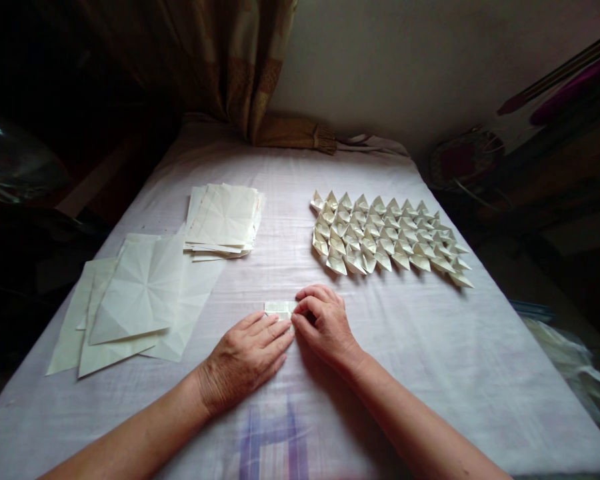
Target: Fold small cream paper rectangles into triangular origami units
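1 paper strip (279,308), left hand (245,360) flat beside, right hand (325,325) pinching

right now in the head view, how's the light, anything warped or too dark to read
Head view: soft, even light on the white cloth and the rows of folded paper pieces, no glare; the far left falls near black; the wide lens bows the cloth's side edges; the right hand, pinching a small folded paper, throws a faint shadow.

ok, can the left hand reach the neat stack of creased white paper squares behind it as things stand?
Probably yes: only bare white cloth lies between the left hand and the stack of creased white paper squares, nothing blocking.
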`<state>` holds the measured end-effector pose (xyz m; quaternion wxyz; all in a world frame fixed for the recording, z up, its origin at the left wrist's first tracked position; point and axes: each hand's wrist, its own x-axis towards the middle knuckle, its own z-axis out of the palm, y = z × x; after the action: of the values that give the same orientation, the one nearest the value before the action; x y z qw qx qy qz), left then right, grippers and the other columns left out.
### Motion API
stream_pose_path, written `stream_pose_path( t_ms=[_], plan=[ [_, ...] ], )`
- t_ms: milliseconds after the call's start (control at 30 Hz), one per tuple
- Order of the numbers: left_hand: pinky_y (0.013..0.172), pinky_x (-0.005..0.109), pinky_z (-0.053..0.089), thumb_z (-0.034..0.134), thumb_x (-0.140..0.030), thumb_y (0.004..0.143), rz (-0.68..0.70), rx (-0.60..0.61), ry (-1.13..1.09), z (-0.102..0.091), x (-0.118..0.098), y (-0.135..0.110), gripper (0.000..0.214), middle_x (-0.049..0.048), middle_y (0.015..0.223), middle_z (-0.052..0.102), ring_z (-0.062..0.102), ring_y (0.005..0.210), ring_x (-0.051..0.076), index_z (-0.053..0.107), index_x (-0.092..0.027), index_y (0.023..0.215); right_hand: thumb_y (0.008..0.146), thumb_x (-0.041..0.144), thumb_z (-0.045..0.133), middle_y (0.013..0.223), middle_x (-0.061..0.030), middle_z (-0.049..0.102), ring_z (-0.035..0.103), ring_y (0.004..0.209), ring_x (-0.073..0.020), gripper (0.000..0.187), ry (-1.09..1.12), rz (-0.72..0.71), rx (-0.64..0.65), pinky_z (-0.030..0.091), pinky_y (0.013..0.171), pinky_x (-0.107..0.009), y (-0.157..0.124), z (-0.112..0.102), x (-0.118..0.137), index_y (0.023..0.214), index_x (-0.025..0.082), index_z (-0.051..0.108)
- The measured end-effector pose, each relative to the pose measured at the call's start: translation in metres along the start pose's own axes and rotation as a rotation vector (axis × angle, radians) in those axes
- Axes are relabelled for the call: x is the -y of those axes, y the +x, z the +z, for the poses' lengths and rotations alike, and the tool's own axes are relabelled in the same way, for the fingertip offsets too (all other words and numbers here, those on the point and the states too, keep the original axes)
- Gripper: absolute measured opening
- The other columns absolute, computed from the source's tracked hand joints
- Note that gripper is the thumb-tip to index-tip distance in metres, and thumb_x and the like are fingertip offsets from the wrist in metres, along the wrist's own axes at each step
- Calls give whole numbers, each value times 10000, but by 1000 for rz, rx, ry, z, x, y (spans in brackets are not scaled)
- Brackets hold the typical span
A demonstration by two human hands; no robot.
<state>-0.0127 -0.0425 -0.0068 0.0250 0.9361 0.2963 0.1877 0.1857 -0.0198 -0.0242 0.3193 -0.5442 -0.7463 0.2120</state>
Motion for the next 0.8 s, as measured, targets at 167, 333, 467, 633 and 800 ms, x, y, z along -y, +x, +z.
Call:
stream_pose_path(
  t_ms=[167, 333, 467, 633, 800],
  plan=[
    [988, 398, 436, 490, -252, 942, -6, -6, 25, -1, -2, 3, 291, 71, 1177, 695, 632, 1087, 222, 622, -164, 1186, 771, 201, 639, 1118, -87, 649, 529, 1139, -275, 156, -77, 6, -32, 376, 962, -444, -7, 1, 0, 926, 217, 636],
    [984, 398, 424, 508, -244, 931, -3, 3, 38, -2, -3, 6, 256, 67, 1160, 696, 632, 1065, 216, 630, -173, 1145, 808, 255, 617, 1419, -165, 453, 333, 1353, -375, 274, -263, 79, -100, 331, 1014, -570, -16, 4, -2, 1079, 212, 617],
    [976, 392, 423, 521, -238, 920, 3, 4, 38, -3, -3, 8, 213, 51, 1165, 690, 629, 1055, 207, 640, -189, 1090, 854, 250, 558, 1405, -179, 460, 341, 1342, -391, 228, -316, 152, -137, 334, 994, -617, -17, 5, -7, 1072, 212, 616],
    [951, 370, 426, 491, -233, 932, 5, 3, 49, -4, -3, 9, 228, 63, 1144, 690, 619, 1049, 201, 636, -188, 1103, 865, 252, 547, 1403, -166, 469, 330, 1361, -369, 221, -308, 97, -122, 301, 1037, -607, -18, 5, -4, 1075, 216, 606],
    [942, 371, 428, 482, -227, 933, 13, -7, 59, -3, -3, 8, 259, 73, 1126, 697, 619, 1057, 207, 626, -174, 1142, 811, 305, 641, 1433, -173, 437, 293, 1381, -391, 337, -318, 64, -88, 290, 1046, -609, -19, 5, -2, 1133, 218, 593]
  ],
)
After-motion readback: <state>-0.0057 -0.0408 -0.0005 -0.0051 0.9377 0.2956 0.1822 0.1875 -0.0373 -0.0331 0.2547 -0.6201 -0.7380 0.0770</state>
